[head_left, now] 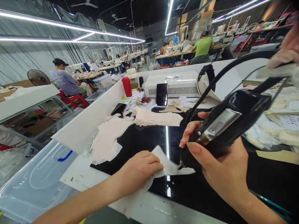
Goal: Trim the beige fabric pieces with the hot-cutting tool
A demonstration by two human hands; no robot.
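My left hand presses on a white fabric piece, its fingers closed together over it. Part of the cloth lies flat on the black tabletop, and the rest droops over the front edge under my wrist. My right hand is wrapped round a black corded handheld tool with a silver lever on its side. The tool tilts down to the left, its narrow tip at the right part of the cloth. Whether the tip touches the fabric, I cannot tell.
Stacked pale fabric pieces lie at the left, with more behind. Farther back are a phone, a red cup and a white vented box. The tool's thick cable arches overhead. A lidded plastic bin stands left.
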